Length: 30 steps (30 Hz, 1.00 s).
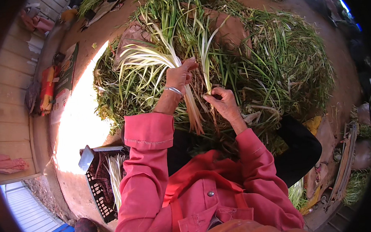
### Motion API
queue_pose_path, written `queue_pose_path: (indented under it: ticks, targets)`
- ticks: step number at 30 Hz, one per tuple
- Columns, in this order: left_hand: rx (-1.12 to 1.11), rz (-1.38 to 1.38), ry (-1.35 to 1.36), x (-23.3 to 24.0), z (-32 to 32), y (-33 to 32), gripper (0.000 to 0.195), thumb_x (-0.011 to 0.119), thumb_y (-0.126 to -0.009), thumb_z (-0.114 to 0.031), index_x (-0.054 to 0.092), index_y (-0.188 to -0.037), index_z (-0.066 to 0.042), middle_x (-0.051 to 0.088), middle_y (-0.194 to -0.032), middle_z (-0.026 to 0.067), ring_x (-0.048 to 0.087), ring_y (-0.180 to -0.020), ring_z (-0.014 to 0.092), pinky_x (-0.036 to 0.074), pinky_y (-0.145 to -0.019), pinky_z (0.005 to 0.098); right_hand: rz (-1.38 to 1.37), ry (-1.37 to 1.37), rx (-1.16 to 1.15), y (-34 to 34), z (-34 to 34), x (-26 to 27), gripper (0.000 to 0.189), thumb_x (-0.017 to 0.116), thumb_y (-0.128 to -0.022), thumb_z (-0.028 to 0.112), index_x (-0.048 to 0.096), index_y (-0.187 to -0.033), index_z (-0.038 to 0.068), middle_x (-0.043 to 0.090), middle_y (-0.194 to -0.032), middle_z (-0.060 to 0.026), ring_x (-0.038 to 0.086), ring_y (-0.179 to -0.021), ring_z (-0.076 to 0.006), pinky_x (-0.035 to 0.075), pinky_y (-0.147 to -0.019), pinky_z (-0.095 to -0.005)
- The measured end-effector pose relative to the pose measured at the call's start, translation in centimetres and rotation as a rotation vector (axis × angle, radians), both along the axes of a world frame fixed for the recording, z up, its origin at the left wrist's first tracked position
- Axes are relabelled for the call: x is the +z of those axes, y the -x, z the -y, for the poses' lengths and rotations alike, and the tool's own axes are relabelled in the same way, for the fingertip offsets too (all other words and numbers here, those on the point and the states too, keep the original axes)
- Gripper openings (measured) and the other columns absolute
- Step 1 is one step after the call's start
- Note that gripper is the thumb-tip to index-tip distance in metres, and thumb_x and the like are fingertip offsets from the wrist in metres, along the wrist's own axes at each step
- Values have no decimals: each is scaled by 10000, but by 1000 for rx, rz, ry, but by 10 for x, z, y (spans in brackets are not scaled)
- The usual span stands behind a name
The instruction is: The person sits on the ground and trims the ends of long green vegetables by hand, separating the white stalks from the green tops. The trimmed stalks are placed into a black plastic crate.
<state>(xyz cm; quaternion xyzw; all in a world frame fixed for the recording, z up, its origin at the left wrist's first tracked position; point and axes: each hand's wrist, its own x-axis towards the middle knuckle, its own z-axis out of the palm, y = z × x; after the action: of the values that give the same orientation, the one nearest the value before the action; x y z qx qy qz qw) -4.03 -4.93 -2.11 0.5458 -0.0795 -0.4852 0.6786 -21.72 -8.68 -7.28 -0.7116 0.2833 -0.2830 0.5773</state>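
Note:
My left hand (180,73) is closed around a bunch of pale garlic chives (152,59). Their white-yellow leaves fan up and to the left, and the pinkish stalk ends (193,111) hang down below the wrist. Between thumb and fingertips, my right hand (223,102) pinches a single leafy stalk (205,63) near its base. This stalk stands roughly upright, with its thin root end below the fingers. Both hands are above a large heap of green leaves and trimmings (289,57), close in front of my lap.
A black plastic crate (99,196) at my left holds a cloth and pale stalks (114,176). Brown sacking (231,31) lies in the heap. A wheeled cart (340,167) stands at the right, near more greens (357,187). A red package (48,87) leans by the left wall.

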Motion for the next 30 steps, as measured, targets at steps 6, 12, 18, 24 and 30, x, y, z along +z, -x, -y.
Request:
queue_pose_path:
  ticks: [6, 12, 18, 24, 30]
  targets:
    - [-142, 116, -95, -18, -1, 24, 279, 804, -679, -139, 627, -837, 7, 545, -616, -17, 365, -409, 38, 253, -374, 187, -122, 176, 5, 27, -13, 1, 237, 714, -764, 197, 617, -766, -19, 485, -632, -10, 468, -587, -89, 386, -533, -263]
    - [-180, 241, -33, -12, -2, 39, 219, 794, -685, -116, 622, -766, -9, 541, -585, -19, 427, -430, 48, 312, -392, 203, 102, -586, -14, 33, -1, 8, 368, 684, -785, 381, 605, -957, 65, 491, -730, 67, 367, -570, -27, 276, -494, -198]
    - [-115, 321, 7, -1, -3, 53, 182, 780, -710, -124, 641, -788, -35, 537, -575, -36, 365, -388, 28, 232, -359, 190, 371, -676, -177, 4, 5, -4, 164, 701, -791, 223, 611, -792, 86, 487, -647, 72, 361, -527, -17, 277, -477, -209]
    - [115, 343, 64, 7, -4, 35, 217, 798, -688, -122, 616, -765, -31, 606, -616, 12, 379, -389, 27, 257, -363, 176, -155, 76, -584, 25, 2, -35, 225, 623, -803, 189, 576, -743, -23, 555, -664, -91, 519, -585, -222, 400, -576, -363]
    - [265, 334, 104, 15, -7, 34, 220, 806, -668, -73, 605, -749, -36, 622, -631, 39, 398, -387, 35, 276, -354, 181, -552, 220, -818, 102, 18, -92, 189, 628, -773, 220, 626, -767, 30, 603, -677, -168, 581, -644, -362, 439, -600, -438]
